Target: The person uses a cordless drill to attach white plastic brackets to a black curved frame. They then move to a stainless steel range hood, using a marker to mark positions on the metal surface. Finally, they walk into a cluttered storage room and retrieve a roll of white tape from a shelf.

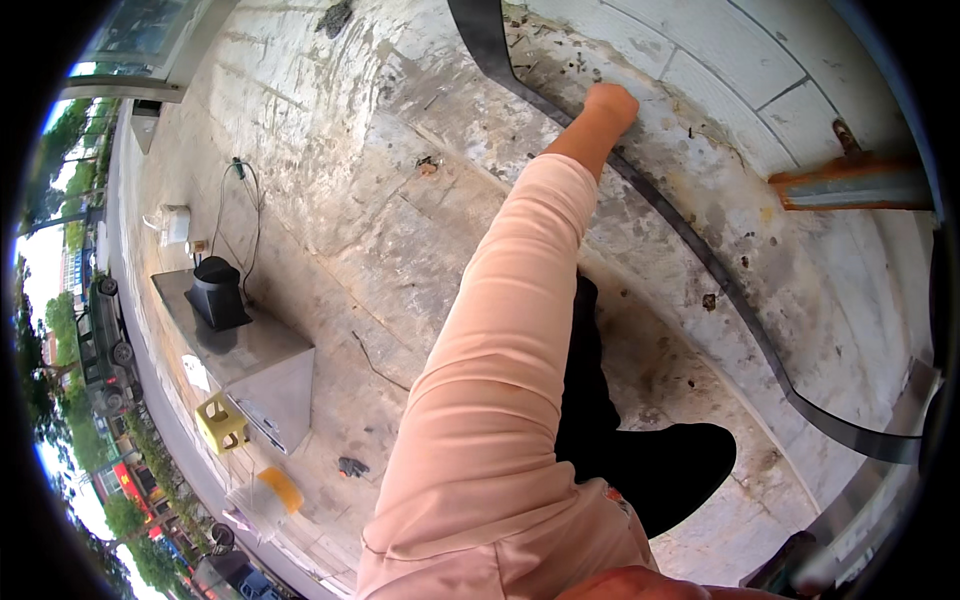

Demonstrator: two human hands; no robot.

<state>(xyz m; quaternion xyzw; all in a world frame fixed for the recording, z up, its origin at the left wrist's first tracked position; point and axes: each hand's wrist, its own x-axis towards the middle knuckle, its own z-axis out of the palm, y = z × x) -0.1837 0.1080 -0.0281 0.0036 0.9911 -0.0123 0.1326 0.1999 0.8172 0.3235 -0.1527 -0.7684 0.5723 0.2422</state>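
My left arm, in a pale pink sleeve, stretches up across the middle of the view. At its end my left hand (611,106) is closed in a fist, held low over the stained floor close to the white block wall. What the fist holds, if anything, is hidden. A long, flat black strip (690,235) curves from the top edge down to the lower right, passing behind my wrist. Some bare skin shows at the bottom edge, but no right hand can be made out there.
At left stand a metal box (265,375) with a black object (217,295) on top, a yellow stool (220,422) and a white container (174,225). A cable (258,195) loops over the floor. A rusty metal bar (850,185) juts from the wall. A dark vehicle (103,340) stands far left.
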